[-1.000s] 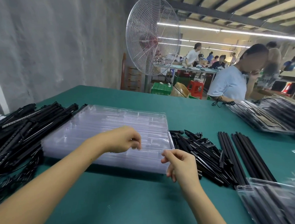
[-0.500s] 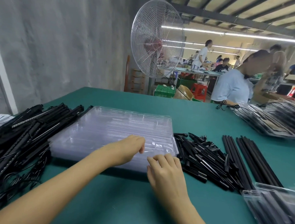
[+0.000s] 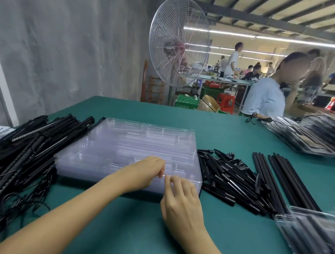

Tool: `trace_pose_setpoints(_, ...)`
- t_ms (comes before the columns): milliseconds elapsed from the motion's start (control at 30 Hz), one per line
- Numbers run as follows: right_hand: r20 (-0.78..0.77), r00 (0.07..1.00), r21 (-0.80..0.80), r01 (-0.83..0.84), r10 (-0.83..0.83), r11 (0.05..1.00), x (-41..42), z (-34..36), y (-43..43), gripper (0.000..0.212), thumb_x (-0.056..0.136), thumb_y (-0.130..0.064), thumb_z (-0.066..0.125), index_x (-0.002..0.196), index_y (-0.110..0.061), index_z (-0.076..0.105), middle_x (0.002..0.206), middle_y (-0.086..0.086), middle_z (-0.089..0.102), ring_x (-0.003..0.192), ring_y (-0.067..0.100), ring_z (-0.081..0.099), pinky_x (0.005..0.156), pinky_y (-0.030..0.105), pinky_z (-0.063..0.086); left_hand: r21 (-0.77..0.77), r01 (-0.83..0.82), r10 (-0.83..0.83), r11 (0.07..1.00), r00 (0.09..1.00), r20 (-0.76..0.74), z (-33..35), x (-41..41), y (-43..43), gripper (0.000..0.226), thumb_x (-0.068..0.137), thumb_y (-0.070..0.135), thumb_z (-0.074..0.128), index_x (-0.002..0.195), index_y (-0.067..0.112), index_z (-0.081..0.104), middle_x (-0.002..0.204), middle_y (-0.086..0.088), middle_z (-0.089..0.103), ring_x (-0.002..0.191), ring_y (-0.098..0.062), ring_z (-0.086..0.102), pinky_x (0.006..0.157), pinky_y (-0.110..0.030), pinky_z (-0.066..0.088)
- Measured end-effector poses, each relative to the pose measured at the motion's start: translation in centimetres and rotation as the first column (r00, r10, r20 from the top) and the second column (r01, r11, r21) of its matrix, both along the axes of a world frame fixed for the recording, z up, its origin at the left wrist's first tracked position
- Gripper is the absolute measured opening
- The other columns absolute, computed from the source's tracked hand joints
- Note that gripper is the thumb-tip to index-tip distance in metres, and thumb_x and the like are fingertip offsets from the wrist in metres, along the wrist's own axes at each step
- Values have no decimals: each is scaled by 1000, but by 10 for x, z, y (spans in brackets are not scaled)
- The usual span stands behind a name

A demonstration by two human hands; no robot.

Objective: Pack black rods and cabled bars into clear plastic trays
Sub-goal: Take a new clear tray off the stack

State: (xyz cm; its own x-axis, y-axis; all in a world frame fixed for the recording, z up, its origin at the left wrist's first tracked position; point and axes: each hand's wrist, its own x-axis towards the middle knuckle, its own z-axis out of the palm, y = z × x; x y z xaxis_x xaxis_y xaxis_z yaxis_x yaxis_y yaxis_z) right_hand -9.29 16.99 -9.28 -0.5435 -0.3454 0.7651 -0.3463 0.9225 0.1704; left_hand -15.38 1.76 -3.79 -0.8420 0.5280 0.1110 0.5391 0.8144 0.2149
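Clear tray stack (image 3: 125,146) lay at centre of desk (image 3: 230,139). Left hand (image 3: 145,174) and right hand (image 3: 182,201), fingers curled, pinched its near rim. Black rods (image 3: 232,179) lay just beside its right side; cabled bars (image 3: 29,146) were piled at the desk's left edge.

Green table (image 3: 230,135), clear tray stack (image 3: 125,148), black rods (image 3: 292,181), cabled bars (image 3: 29,148)

Left forearm (image 3: 67,221) bare, enters from lower left, runs up and right across frame. Left hand (image 3: 145,174) knuckles up, fingers curled, tips pinching near edge of top tray (image 3: 125,146). Right forearm (image 3: 202,244) bare, comes up from bottom centre. Right hand (image 3: 182,201) back to camera, fingers bent, tips at same edge, just beside left fingertips. Right-hand grip unclear, possibly only picking at the edge.
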Motion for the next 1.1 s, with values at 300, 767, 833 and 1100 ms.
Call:
trace_pose_setpoints(300,300,953,-74,-31,52,997,-6,20,0,25,75,-23,40,59,-13,56,62,7,55,59,26,52,56,32,41,154,-6,40,988,976,-216,30,0,-3,41,76,-15,31,89,23,39,85,18,35,86,-8,37,76,-20,35)
trace_pose_setpoints(767,714,683,-261,54,154,964,-53,45,16,36,96,-32,38,128,-25,54,121,6,62,107,27,57,83,30,41,30,185,-142,982,841,-522,29,7,10,10,84,13,69,81,3,68,67,-10,48,60,-19,39,47,-29,37)
trace_pose_setpoints(833,727,637,-365,41,257,930,-50,45,19,30,94,-34,44,110,-25,67,116,-5,67,99,17,60,78,25,40,83,128,-82,988,905,-417,26,5,9,22,95,22,54,92,5,68,78,-7,49,71,-17,39,61,-32,38)
trace_pose_setpoints(1100,217,694,-976,167,687,140,-31,65,44,31,90,-24,60,66,-7,71,69,11,72,68,20,69,68,28,56,332,63,19,941,970,-240,44,4,8,17,93,11,58,85,7,72,70,17,47,63,7,43,64,-5,32)
